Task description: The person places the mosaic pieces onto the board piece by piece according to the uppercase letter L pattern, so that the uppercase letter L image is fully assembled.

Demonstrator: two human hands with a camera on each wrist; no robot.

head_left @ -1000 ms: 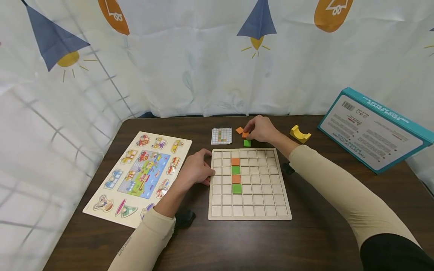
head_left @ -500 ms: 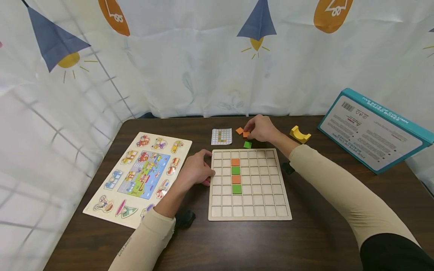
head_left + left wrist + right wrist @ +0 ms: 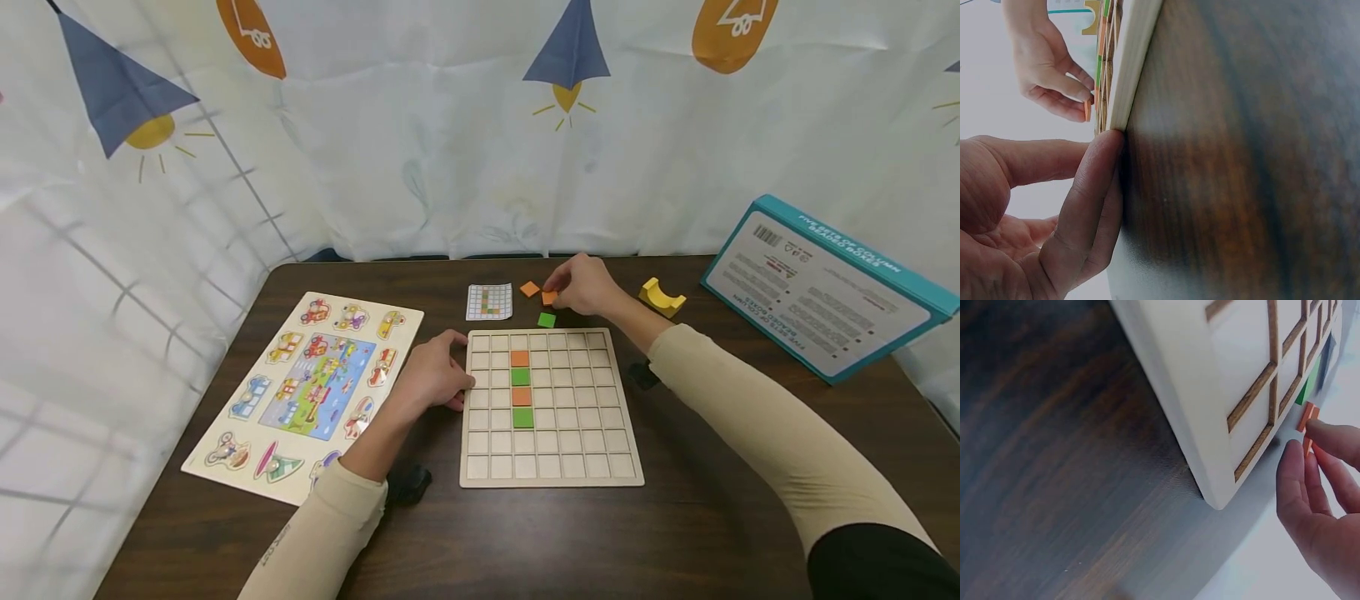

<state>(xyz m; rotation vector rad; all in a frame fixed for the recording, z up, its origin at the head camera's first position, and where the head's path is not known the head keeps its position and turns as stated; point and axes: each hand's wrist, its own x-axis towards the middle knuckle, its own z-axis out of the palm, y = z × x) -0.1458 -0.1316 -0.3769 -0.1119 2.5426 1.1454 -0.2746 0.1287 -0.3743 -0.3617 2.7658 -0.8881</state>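
A square wooden grid board [image 3: 577,417] lies on the table, with two orange and two green square tiles in one column. My left hand [image 3: 435,373] holds the board's left edge, its fingertips right at the rim in the left wrist view. Beyond the board's far edge, my right hand [image 3: 587,285] pinches an orange tile [image 3: 549,297] between thumb and fingers. The same tile [image 3: 1311,425] shows at the fingertips in the right wrist view. Nearby lie another orange tile [image 3: 530,289] and a green tile [image 3: 547,320].
A small printed pattern card [image 3: 489,302] lies behind the board. To the left is a wooden picture puzzle [image 3: 303,400], partly under the left forearm. A yellow curved block [image 3: 662,297] and a teal box [image 3: 825,292] stand at the right, with a curtain behind the table.
My right hand has shifted slightly right with the orange tile, away from the other orange tile. The nearby green tile has turned a little. My left hand stays at the board's edge.
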